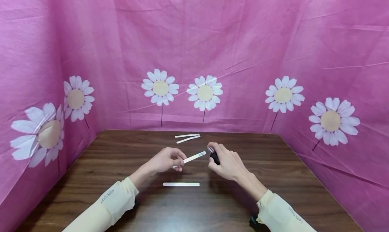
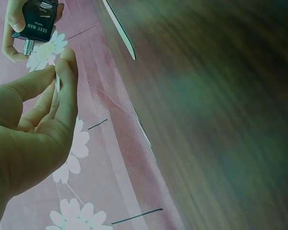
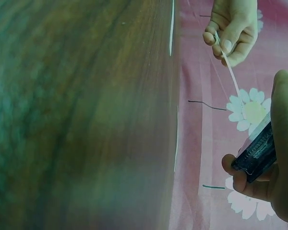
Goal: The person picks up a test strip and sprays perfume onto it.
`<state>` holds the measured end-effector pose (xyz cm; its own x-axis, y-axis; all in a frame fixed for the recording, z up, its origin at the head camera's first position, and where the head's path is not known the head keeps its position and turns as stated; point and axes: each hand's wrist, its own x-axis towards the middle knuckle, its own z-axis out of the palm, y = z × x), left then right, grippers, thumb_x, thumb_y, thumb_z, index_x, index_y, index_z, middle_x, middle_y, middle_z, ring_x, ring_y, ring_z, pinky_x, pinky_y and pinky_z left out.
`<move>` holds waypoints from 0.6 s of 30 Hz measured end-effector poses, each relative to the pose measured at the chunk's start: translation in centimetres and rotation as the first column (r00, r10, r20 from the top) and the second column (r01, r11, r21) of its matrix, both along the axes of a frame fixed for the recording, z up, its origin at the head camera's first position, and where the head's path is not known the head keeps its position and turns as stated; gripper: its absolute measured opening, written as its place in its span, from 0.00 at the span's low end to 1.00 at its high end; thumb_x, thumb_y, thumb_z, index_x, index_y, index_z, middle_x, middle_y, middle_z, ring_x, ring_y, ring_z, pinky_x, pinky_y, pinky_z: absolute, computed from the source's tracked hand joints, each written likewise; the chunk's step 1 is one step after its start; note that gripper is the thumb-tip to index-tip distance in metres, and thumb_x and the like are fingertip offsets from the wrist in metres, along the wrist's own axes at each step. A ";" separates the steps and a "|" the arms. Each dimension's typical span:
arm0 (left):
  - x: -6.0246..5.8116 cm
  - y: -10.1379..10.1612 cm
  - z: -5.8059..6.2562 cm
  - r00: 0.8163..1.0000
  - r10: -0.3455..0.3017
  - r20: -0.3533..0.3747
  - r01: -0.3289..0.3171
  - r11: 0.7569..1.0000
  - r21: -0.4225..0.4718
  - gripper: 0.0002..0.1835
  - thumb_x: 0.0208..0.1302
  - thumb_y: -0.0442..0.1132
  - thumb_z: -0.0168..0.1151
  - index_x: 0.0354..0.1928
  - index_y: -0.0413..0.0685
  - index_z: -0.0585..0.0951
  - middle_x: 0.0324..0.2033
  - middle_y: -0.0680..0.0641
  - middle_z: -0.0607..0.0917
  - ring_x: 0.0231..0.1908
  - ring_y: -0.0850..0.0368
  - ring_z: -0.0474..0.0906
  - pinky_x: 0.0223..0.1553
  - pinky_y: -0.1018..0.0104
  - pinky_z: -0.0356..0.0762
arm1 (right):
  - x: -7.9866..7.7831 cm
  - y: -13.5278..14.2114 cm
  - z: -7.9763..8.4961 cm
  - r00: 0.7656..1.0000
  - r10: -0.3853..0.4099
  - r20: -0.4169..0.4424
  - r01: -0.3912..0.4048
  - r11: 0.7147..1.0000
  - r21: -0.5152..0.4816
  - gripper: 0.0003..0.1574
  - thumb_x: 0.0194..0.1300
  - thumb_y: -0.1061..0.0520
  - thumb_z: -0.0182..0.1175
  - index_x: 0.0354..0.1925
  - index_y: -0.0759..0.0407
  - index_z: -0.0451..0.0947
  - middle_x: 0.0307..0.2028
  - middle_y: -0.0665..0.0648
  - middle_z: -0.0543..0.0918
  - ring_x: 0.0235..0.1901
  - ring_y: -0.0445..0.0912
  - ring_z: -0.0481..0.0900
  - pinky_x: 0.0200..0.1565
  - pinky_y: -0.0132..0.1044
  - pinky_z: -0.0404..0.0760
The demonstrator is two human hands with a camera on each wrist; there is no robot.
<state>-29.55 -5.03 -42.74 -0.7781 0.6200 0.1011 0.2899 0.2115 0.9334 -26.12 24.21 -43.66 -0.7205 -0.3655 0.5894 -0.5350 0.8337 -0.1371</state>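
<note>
My left hand (image 1: 166,160) pinches a white paper test strip (image 1: 194,156) between thumb and fingers. The strip slants up to the right, and dark writing marks its far end. In my right hand (image 1: 228,161) I grip a small dark perfume bottle (image 1: 215,157), its silver spray nozzle (image 2: 29,47) showing in the left wrist view. The forefinger lies over the sprayer top, and the nozzle faces the strip's written end, a short gap away. Lettering on the bottle reads "SEXY MAN". Both hands are over the table, with the bottle partly hidden by my right fingers.
One white strip (image 1: 181,184) lies flat on the brown wooden table (image 1: 136,205), nearer to me. Two more strips (image 1: 188,138) lie at the back, their right ends close together. A pink cloth (image 1: 237,39) printed with daisies hangs around the table's back and sides.
</note>
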 end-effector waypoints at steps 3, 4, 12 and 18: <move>0.0 0.1 0.0 1.000 0.012 -0.001 -0.012 1.000 -0.006 0.06 0.68 0.24 0.62 0.45 0.32 0.83 0.34 0.32 0.85 0.31 0.43 0.87 0.41 0.42 0.83 | 0.0 0.1 0.0 1.000 0.002 0.001 -0.002 1.000 0.000 0.31 0.58 0.47 0.59 0.61 0.41 0.69 0.38 0.45 0.76 0.22 0.42 0.71 0.21 0.36 0.68; -0.1 0.2 0.1 1.000 0.014 -0.006 -0.014 1.000 -0.009 0.06 0.68 0.25 0.62 0.45 0.33 0.83 0.35 0.31 0.85 0.31 0.43 0.87 0.41 0.42 0.83 | 0.1 0.2 0.1 1.000 -0.003 -0.002 0.003 1.000 0.000 0.31 0.58 0.47 0.59 0.61 0.41 0.69 0.38 0.45 0.76 0.22 0.41 0.71 0.21 0.36 0.68; -0.5 0.4 1.1 0.999 0.002 -0.049 -0.004 0.999 -0.036 0.06 0.68 0.25 0.63 0.45 0.32 0.83 0.32 0.39 0.86 0.33 0.36 0.86 0.40 0.42 0.83 | 0.3 0.3 -0.3 1.000 -0.019 0.002 0.019 1.000 -0.005 0.30 0.59 0.47 0.60 0.61 0.39 0.70 0.37 0.44 0.75 0.22 0.41 0.71 0.20 0.35 0.68; -2.1 0.8 2.8 0.992 -0.002 -0.130 -0.012 0.994 -0.107 0.06 0.68 0.26 0.63 0.45 0.32 0.83 0.30 0.41 0.86 0.32 0.39 0.86 0.38 0.47 0.85 | 0.3 -0.1 -0.1 1.000 -0.026 -0.004 0.026 1.000 0.006 0.32 0.59 0.46 0.59 0.63 0.39 0.69 0.38 0.44 0.76 0.21 0.41 0.71 0.20 0.35 0.67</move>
<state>-31.62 -4.28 -39.90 -0.7658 0.6289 0.1344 0.4055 0.3099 0.8600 -25.86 24.15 -43.76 -0.7276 -0.3500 0.5900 -0.5137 0.8480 -0.1304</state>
